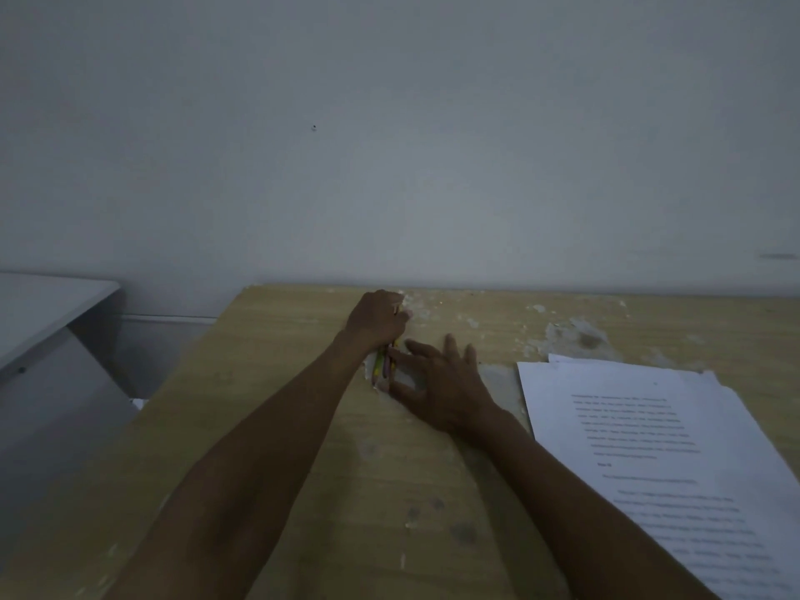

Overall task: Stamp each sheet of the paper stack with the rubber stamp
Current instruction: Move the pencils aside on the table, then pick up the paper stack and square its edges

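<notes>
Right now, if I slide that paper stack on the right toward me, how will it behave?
The paper stack looks loose: sheet edges at its far corner are already fanned, so pushing probably skews it further. Single sheets would likely flop if lifted. The wooden table looks rough and chipped, which may snag the bottom sheet.

Bare desk (303, 469) lies left of the paper stack (671, 448); wall (389, 166) behind.

Left hand (375, 322) gripping coloured pencils (383, 365), right hand (441, 387) spread beside them, paper stack (649, 448) at right.
</notes>
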